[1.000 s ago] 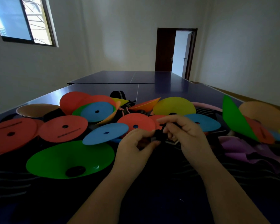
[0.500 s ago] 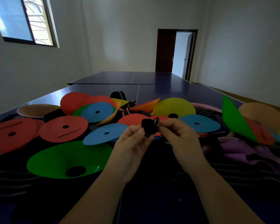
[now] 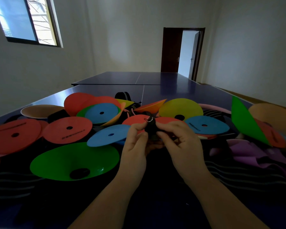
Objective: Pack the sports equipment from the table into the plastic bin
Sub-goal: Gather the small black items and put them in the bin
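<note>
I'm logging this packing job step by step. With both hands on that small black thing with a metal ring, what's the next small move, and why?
Probably pass the black thing to the right hand alone, then turn to find the bin. The left hand pinches it too, it is already lifted above the discs, and no bin is in view.

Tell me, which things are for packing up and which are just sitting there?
For packing: small black thing, pinched by left hand and right hand; green disc; blue disc; red disc; yellow disc; purple bands.
Just there: window; door; far table.
</note>
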`<state>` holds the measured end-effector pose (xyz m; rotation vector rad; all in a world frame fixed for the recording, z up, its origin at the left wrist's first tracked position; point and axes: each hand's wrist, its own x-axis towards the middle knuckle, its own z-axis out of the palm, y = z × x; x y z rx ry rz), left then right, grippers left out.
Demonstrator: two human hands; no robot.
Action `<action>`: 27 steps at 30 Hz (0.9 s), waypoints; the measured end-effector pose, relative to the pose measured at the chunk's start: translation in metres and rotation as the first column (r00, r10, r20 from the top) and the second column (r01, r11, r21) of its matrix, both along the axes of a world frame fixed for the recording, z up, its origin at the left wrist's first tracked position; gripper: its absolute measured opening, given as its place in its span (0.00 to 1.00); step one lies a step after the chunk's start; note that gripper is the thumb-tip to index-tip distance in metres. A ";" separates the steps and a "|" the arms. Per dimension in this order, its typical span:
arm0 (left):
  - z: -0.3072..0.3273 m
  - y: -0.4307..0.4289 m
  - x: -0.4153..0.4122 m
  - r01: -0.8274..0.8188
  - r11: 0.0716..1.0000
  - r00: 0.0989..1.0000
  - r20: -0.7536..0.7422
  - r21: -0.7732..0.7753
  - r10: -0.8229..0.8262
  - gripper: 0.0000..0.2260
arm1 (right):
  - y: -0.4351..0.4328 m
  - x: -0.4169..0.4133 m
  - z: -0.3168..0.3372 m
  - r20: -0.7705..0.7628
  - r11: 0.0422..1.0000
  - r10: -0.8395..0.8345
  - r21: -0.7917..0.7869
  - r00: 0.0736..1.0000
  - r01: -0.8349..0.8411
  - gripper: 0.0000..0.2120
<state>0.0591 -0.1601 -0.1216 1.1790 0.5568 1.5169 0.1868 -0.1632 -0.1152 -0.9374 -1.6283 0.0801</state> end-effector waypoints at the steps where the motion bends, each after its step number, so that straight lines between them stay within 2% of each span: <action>1: 0.001 -0.001 0.000 0.015 1.000 1.000 -0.021 0.002 -0.015 0.11 | 0.000 0.000 0.000 0.010 1.000 -0.017 0.007 1.000 0.017 0.13; 3: 0.002 -0.003 0.001 0.037 0.999 0.997 -0.062 0.002 -0.037 0.10 | 0.000 0.001 0.001 0.022 1.000 -0.025 -0.002 0.999 0.025 0.13; 6: 0.002 -0.001 0.002 0.002 1.000 0.998 -0.061 -0.031 -0.004 0.10 | 0.001 0.000 0.001 0.007 0.995 0.058 -0.081 0.998 -0.058 0.16; 10: 0.001 0.002 0.000 -0.045 0.997 0.997 -0.064 -0.055 0.042 0.08 | 0.000 0.001 0.002 -0.081 0.982 0.134 -0.126 0.988 -0.144 0.17; 14: -0.001 0.003 -0.001 -0.047 0.998 0.998 -0.053 -0.035 0.045 0.10 | -0.002 0.003 0.004 -0.241 0.968 0.174 -0.137 0.955 -0.211 0.14; 17: -0.002 0.004 -0.001 -0.027 0.999 0.999 -0.045 -0.038 0.026 0.09 | 0.001 0.004 0.002 -0.275 0.968 0.165 -0.137 0.947 -0.209 0.12; 20: -0.001 0.003 0.001 0.004 0.998 1.000 -0.023 -0.059 -0.005 0.08 | 0.002 0.005 0.002 -0.190 0.992 0.102 -0.056 0.976 -0.115 0.12; 24: 0.002 0.003 0.000 0.086 0.987 0.992 0.100 -0.134 -0.073 0.09 | 0.003 0.007 -0.001 0.066 0.988 -0.077 0.137 0.995 0.067 0.05; 27: 0.004 0.003 0.000 0.167 0.967 0.967 0.223 -0.192 -0.122 0.08 | 0.003 0.005 0.000 0.110 0.979 -0.109 0.183 0.988 0.087 0.07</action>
